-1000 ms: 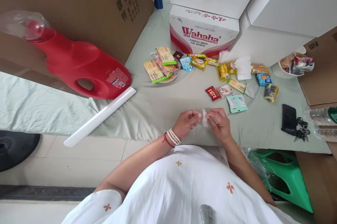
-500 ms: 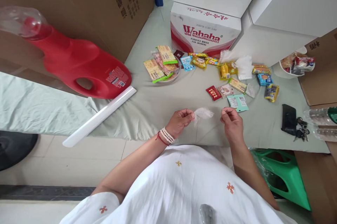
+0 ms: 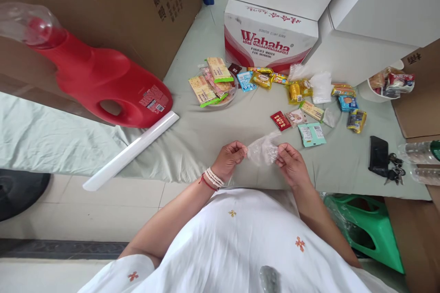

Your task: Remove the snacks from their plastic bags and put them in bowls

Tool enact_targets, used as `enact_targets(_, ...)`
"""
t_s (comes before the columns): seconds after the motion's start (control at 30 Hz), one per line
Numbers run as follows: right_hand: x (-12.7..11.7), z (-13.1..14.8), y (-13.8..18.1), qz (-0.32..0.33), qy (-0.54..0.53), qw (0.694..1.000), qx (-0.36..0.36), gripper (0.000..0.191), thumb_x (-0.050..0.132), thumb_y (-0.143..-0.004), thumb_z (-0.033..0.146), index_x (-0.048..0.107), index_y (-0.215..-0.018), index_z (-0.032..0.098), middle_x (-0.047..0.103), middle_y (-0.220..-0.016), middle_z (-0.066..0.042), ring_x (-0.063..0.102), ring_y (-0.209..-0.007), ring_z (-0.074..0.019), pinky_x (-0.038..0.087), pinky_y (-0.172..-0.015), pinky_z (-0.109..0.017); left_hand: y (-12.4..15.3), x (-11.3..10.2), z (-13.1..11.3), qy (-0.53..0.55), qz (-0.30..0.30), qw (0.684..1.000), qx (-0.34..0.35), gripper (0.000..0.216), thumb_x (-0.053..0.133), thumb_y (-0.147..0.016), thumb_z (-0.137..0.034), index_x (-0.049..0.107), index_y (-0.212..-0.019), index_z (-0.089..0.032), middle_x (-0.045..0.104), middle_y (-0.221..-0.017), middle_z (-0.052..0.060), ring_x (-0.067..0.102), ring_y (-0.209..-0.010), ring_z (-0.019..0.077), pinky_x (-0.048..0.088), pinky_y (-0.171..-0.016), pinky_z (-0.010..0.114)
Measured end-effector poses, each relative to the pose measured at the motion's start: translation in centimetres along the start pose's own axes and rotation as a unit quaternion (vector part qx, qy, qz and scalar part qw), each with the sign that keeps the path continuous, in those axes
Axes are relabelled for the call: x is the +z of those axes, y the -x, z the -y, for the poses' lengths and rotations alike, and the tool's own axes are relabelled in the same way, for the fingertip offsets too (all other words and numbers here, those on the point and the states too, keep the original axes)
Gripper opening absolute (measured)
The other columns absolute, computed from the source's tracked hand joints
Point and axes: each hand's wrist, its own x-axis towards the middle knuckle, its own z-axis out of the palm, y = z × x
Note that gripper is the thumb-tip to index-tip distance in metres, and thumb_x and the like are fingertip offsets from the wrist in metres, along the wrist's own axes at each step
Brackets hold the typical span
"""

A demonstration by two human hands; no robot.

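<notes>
Pale green cloth covers the table before me, and at its left a red bottle stands near a long white tube. Next comes a heap of wrapped snacks. Nearer me, my left hand pinches one side of a clear plastic film between thumb and fingertips. That film spans the gap between my hands, crumpled, over the front part of the table. My right hand pinches its other side. Such thin stuff probably tears or clings easily, so I think a light, even pull suits it, fingers close to the edges and folds teased apart slowly. Further right lie a mint-green packet, then a black case beside keys.
</notes>
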Motion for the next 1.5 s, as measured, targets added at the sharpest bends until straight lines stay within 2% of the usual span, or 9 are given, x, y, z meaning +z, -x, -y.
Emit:
enact_targets(0.27, -4.3, -1.7, 0.5, -0.142, -0.003, 0.988, 0.057, 0.044, 0.088, -0.062, 0.050, 0.059, -0.079, 0.022, 0.041, -0.062, 0.007, 0.029, -0.052, -0.0082, 0.024, -0.042, -0.020, 0.2, -3.6, -0.7, 0.067, -0.022, 0.996, -0.053, 0.046, 0.096, -0.056, -0.040, 0.060, -0.070, -0.016, 0.050, -0.060, -0.006, 0.031, -0.048, 0.0018, 0.018, -0.044, 0.017)
enact_targets(0.47, -7.7, 0.0, -2.0, -0.260, 0.200, 0.939, -0.099, 0.034, 0.072, -0.084, 0.052, 0.058, -0.080, 0.021, 0.050, -0.063, 0.005, 0.042, -0.055, -0.0112, 0.035, -0.053, -0.026, 0.7, -4.4, -1.3, 0.048, 0.035, 0.995, -0.081, 0.045, 0.094, -0.061, -0.040, 0.058, -0.069, -0.015, 0.050, -0.062, -0.005, 0.028, -0.048, 0.0015, 0.016, -0.046, 0.019)
enact_targets(0.67, -6.6, 3.6, -5.1, -0.127, 0.353, 0.892, -0.253, 0.034, 0.061, -0.096, 0.055, 0.059, -0.086, 0.022, 0.055, -0.071, 0.002, 0.050, -0.066, -0.0152, 0.040, -0.064, -0.029, 0.0, -2.5, -0.6, -0.158, -0.052, 0.985, 0.043, 0.037, 0.081, -0.075, -0.049, 0.061, -0.080, -0.018, 0.057, -0.073, -0.001, 0.043, -0.060, 0.0095, 0.032, -0.055, 0.023)
enact_targets(0.77, -5.3, 4.9, -5.4, -0.051, 0.406, 0.869, -0.278, 0.034, 0.059, -0.098, 0.053, 0.059, -0.084, 0.022, 0.054, -0.075, 0.000, 0.049, -0.068, -0.0158, 0.039, -0.066, -0.030, -0.9, -0.6, -0.5, -0.325, -0.145, 0.910, 0.213, 0.034, 0.073, -0.083, -0.045, 0.066, -0.103, -0.019, 0.067, -0.104, 0.009, 0.059, -0.095, 0.0209, 0.046, -0.086, 0.033)
enact_targets(0.87, -4.7, 5.9, -5.3, 0.010, 0.413, 0.865, -0.285, 0.035, 0.057, -0.100, 0.054, 0.058, -0.083, 0.023, 0.054, -0.076, 0.000, 0.048, -0.069, -0.0163, 0.038, -0.066, -0.031, -2.5, 1.0, -0.6, -0.416, -0.108, 0.858, 0.281, 0.046, 0.070, -0.087, -0.043, 0.064, -0.126, -0.019, 0.064, -0.132, 0.016, 0.052, -0.128, 0.0301, 0.037, -0.112, 0.044)
enact_targets(1.17, -6.7, 7.4, -6.7, 0.064, 0.415, 0.866, -0.273, 0.033, 0.059, -0.098, 0.053, 0.062, -0.085, 0.022, 0.057, -0.080, -0.001, 0.049, -0.071, -0.0159, 0.039, -0.066, -0.030, -5.4, 1.6, 1.0, -0.292, 0.089, 0.947, 0.104, 0.026, 0.073, -0.080, -0.043, 0.073, -0.077, -0.018, 0.066, -0.070, 0.000, 0.055, -0.067, 0.0145, 0.043, -0.066, 0.026)
enact_targets(1.33, -6.2, 6.0, -5.8, -0.197, 0.406, 0.832, -0.322, 0.035, 0.059, -0.097, 0.055, 0.066, -0.092, 0.021, 0.062, -0.089, -0.004, 0.055, -0.080, -0.0190, 0.045, -0.074, -0.032, -4.1, 1.5, 1.5, -0.177, 0.008, 0.983, 0.056, 0.032, 0.077, -0.072, -0.048, 0.076, -0.077, -0.016, 0.065, -0.067, 0.000, 0.052, -0.063, 0.0125, 0.041, -0.060, 0.025)
enact_targets(1.4, -4.6, 4.2, -4.5, -0.224, 0.354, 0.866, -0.274, 0.037, 0.058, -0.096, 0.058, 0.066, -0.089, 0.022, 0.061, -0.080, -0.002, 0.054, -0.074, -0.0182, 0.045, -0.069, -0.030, -3.7, 1.7, 1.7, -0.175, -0.018, 0.983, 0.047, 0.033, 0.078, -0.071, -0.047, 0.077, -0.077, -0.015, 0.066, -0.067, 0.000, 0.053, -0.063, 0.0131, 0.042, -0.058, 0.025)
enact_targets(1.5, -1.2, 0.9, -3.0, -0.057, 0.266, 0.953, -0.135, 0.038, 0.066, -0.089, 0.060, 0.066, -0.083, 0.022, 0.062, -0.073, 0.000, 0.052, -0.066, -0.0161, 0.043, -0.063, -0.028, -3.2, 2.0, 2.0, -0.187, -0.019, 0.981, 0.050, 0.033, 0.077, -0.072, -0.048, 0.078, -0.077, -0.016, 0.067, -0.067, 0.001, 0.055, -0.063, 0.0139, 0.044, -0.060, 0.026)
